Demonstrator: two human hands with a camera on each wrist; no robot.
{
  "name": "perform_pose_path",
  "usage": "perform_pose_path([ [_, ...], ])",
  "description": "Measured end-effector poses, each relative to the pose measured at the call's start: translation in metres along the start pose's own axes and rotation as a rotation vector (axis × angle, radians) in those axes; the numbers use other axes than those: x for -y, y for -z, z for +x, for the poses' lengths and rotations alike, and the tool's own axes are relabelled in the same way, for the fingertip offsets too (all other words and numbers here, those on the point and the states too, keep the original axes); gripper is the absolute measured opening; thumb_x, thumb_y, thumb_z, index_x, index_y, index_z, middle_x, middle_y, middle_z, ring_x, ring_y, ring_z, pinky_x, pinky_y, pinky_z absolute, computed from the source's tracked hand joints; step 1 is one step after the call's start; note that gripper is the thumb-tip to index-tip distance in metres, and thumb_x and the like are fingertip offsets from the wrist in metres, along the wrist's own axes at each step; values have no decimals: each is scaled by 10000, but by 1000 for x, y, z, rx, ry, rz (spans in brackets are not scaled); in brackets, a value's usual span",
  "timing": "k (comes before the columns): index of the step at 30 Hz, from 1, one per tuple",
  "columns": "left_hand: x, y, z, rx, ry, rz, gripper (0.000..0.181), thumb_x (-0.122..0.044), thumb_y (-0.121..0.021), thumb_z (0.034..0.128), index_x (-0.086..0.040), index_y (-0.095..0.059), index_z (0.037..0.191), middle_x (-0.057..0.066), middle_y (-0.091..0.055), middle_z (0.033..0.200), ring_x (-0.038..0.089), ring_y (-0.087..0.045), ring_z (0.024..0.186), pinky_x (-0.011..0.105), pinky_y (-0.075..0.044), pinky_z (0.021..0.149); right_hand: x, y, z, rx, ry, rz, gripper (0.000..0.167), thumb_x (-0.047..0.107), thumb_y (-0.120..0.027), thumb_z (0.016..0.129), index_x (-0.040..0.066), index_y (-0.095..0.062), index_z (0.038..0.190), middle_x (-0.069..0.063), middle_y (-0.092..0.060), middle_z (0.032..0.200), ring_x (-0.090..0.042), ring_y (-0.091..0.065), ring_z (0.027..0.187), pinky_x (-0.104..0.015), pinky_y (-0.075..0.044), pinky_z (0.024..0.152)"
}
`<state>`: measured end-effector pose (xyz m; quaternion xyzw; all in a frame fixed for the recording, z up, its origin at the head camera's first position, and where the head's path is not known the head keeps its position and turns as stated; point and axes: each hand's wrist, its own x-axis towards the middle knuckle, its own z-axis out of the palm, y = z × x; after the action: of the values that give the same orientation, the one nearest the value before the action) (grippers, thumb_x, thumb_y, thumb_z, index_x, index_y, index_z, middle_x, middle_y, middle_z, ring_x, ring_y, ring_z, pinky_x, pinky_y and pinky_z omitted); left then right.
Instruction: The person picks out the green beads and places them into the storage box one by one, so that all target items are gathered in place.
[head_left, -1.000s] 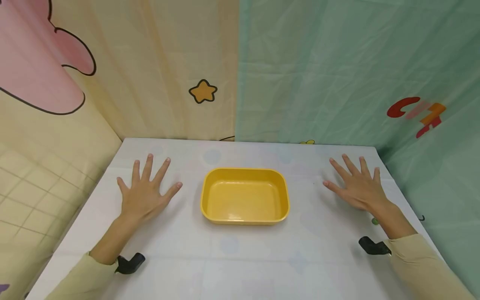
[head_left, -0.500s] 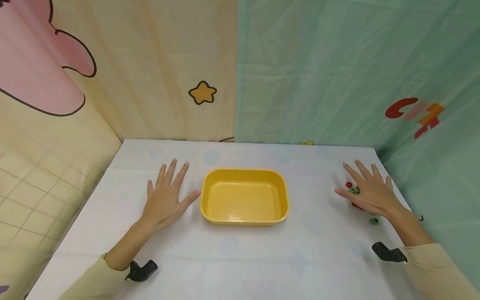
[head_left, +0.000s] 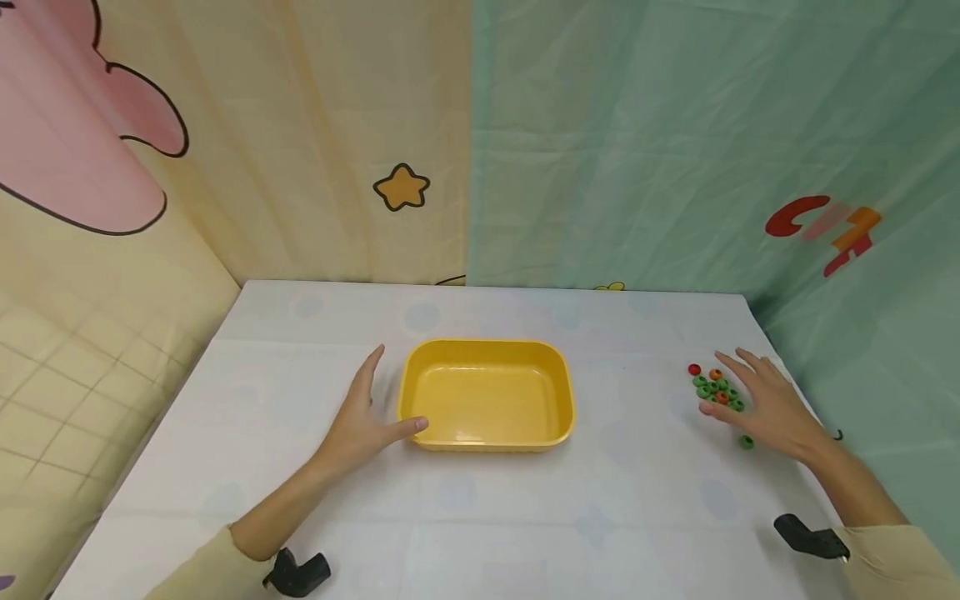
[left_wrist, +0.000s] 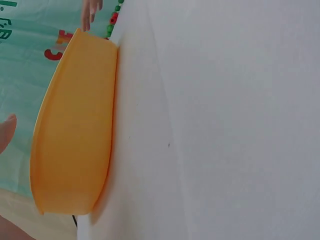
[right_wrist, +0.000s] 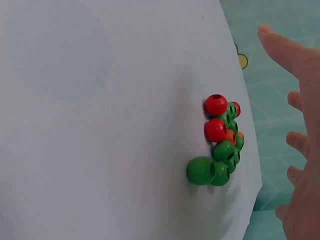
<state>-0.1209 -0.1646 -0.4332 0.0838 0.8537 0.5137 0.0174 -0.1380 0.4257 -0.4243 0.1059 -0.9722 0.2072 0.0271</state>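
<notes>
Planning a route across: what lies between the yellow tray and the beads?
Only bare white tabletop, no objects, between the tray and the beads; the head view shows it.

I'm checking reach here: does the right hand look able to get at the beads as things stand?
Probably yes. The right hand hovers close to the beads, its fingers apart and holding nothing, and nothing visible blocks the way; the yellow tray stands well clear to the left.

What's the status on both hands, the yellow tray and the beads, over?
Left hand beside yellow tray, gripping nothing. Right hand hovers near beads, holding none. Tray upright, nothing in it. No obstacle visible between tray and beads.
</notes>
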Motion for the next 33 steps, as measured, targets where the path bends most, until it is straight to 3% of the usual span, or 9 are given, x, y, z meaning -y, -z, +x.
perform_pose_path([
  [9, 10, -11, -3, 114, 138, -499, 1255, -13, -893, 789, -107, 4, 1662, 91, -2, 1725, 301, -78, 1568, 404, -281, 1206, -15, -3, -24, 29, -70, 60, 824, 363, -782, 915, -65, -405, 1511, -396, -261, 1543, -632, -237, 1388, -879, -239, 972],
  [16, 14, -17, -6, 170, 137, -660, 1261, 49, -890, 765, -141, -30, 1668, 29, -54, 1724, 273, -191, 1549, 282, -398, 1120, -27, -6, -43, 64, -131, 121, 788, 332, -813, 896, -66, -451, 1471, -393, -305, 1516, -642, -294, 1338, -844, -294, 968],
  [18, 15, -19, -6, 182, 118, -684, 1228, 62, -883, 767, -149, -75, 1668, 18, -82, 1722, 278, -220, 1541, 297, -410, 1119, -31, -7, -48, 58, -134, 130, 756, 309, -820, 896, -56, -476, 1461, -384, -339, 1501, -621, -341, 1318, -672, -361, 1084],
  [20, 15, -19, -7, 190, 103, -698, 1206, 74, -878, 766, -162, -112, 1668, 7, -98, 1720, 286, -235, 1536, 314, -421, 1117, -35, -8, -52, 46, -132, 138, 712, 290, -823, 899, -48, -509, 1441, -376, -379, 1479, -599, -381, 1296, -346, -392, 1120],
  [22, 14, -20, -7, 189, 100, -698, 1204, 74, -881, 762, -167, -126, 1667, 4, -102, 1720, 288, -236, 1535, 315, -424, 1114, -38, -8, -56, 37, -139, 149, 680, 289, -818, 909, -34, -531, 1434, -361, -403, 1473, -570, -395, 1297, -67, -307, 998],
  [25, 13, -20, -8, 185, 108, -694, 1214, 69, -885, 760, -166, -116, 1669, 7, -103, 1721, 280, -224, 1540, 306, -414, 1119, -41, -9, -61, 18, -142, 195, 624, 269, -804, 927, -28, -558, 1417, -353, -403, 1481, -404, -361, 1416, 76, -172, 860],
  [29, 12, -20, -8, 177, 116, -696, 1214, 73, -884, 760, -151, -110, 1667, 22, -116, 1719, 270, -217, 1542, 302, -394, 1131, -43, -10, -66, 1, -135, 236, 464, 234, -784, 945, -8, -655, 1319, -317, -399, 1499, 55, -241, 1418, -68, -190, 1078],
  [31, 12, -20, -8, 175, 117, -697, 1204, 76, -883, 760, -147, -121, 1666, 27, -128, 1716, 270, -224, 1540, 302, -393, 1132, -44, -11, -68, 7, -127, 247, 385, 218, -781, 945, -10, -701, 1246, -303, -402, 1500, 10, -239, 1438, -346, -200, 1224],
  [33, 12, -20, -8, 172, 119, -697, 1193, 77, -882, 760, -144, -135, 1663, 32, -144, 1713, 273, -233, 1538, 302, -393, 1132, -44, -12, -69, 22, -140, 247, 347, 225, -779, 946, -6, -725, 1199, -287, -407, 1503, -202, -248, 1505, -605, -172, 1207],
])
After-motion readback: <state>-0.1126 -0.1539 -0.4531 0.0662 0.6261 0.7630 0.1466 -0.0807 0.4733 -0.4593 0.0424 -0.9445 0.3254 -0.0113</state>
